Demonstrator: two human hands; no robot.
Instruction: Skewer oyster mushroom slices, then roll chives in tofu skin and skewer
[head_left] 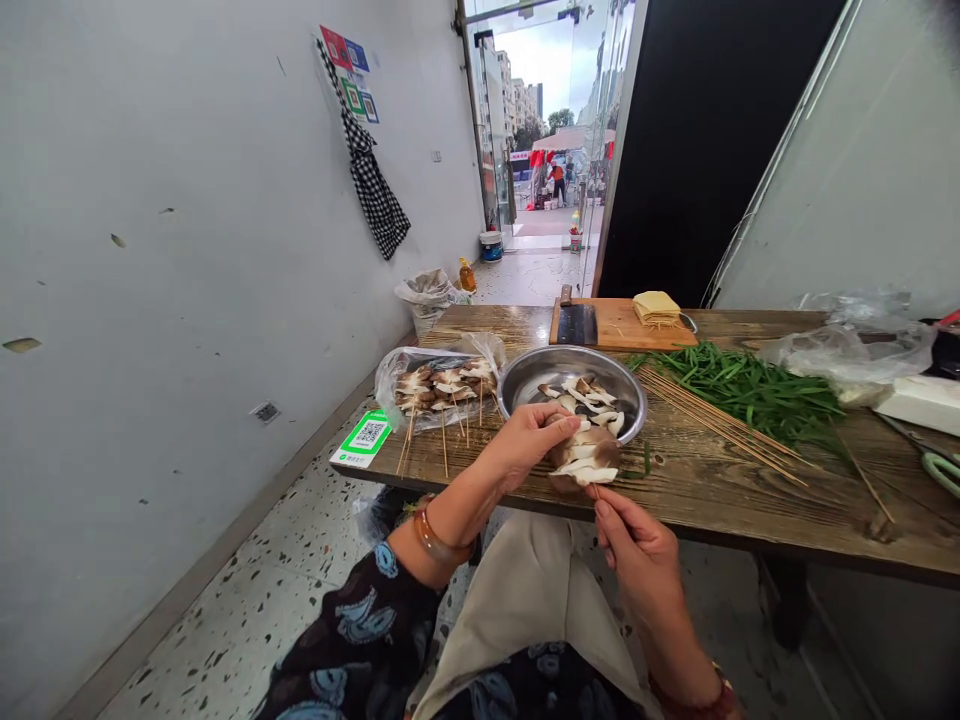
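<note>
Oyster mushrooms are pinched by the left hand, their skewer by the right hand, at the near side of a metal bowl.

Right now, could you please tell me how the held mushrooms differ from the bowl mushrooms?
The held mushrooms are bunched on a stick, with the left hand on them and the right hand on the stick; the bowl mushrooms lie loose. The held mushrooms are at the near rim of the bowl; the bowl mushrooms lie inside it. Both show brown and white.
</note>
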